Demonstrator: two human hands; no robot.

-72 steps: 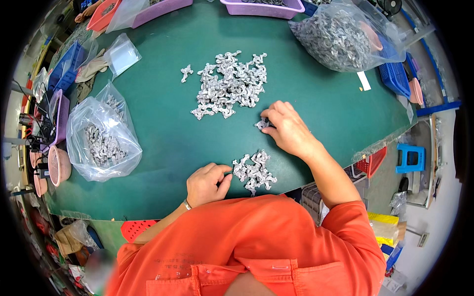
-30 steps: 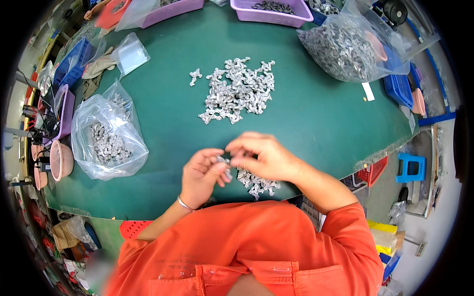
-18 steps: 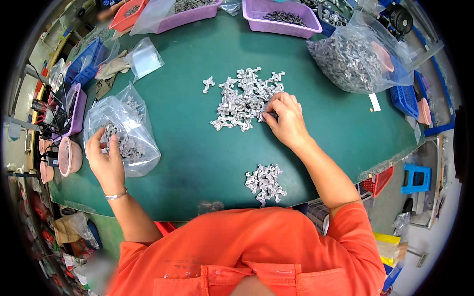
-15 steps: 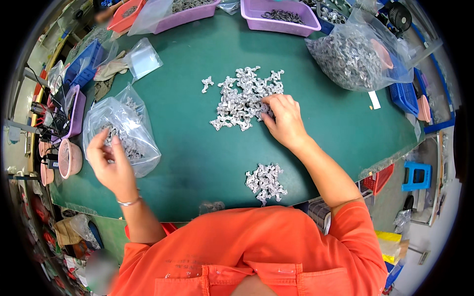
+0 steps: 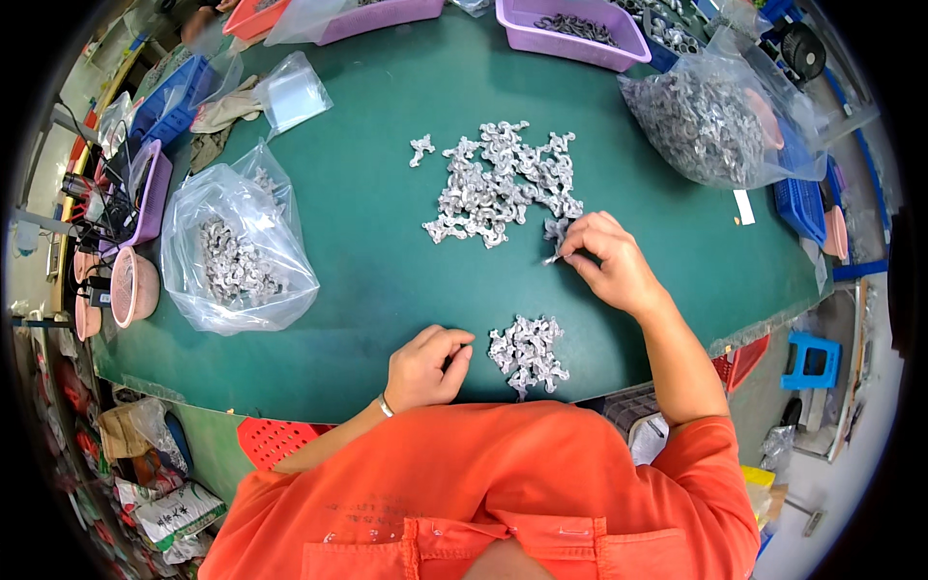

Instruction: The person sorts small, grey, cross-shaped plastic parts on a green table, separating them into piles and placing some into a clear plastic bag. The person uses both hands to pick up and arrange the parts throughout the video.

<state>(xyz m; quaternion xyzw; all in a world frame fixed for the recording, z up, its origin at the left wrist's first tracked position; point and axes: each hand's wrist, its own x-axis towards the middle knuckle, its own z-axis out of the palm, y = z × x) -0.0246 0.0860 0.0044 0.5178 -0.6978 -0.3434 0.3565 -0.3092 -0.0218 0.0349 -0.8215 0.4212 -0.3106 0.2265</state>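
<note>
My right hand [image 5: 611, 263] pinches a small grey metal part [image 5: 555, 232] with curved arms, at the near right edge of a large loose pile of such parts [image 5: 493, 184]. My left hand [image 5: 425, 369] rests low over the table near its front edge, fingers curled in and nothing showing in them. Just right of it lies a smaller pile of the same parts [image 5: 529, 353]. At the left stands an open clear plastic bag [image 5: 242, 261] with many more parts inside. One single part [image 5: 421, 150] lies apart, left of the large pile.
A big, full clear bag of parts [image 5: 701, 121] sits at the far right, by a blue basket [image 5: 800, 208]. Purple trays [image 5: 575, 43] line the far edge of the green table [image 5: 367, 242]. A pink basket [image 5: 133, 287] and a blue basket [image 5: 174, 101] stand at left.
My left hand has left the clear bag and moved right, toward the smaller pile, its fingers now curled. My right hand has drawn back right from the large pile with a part.
</note>
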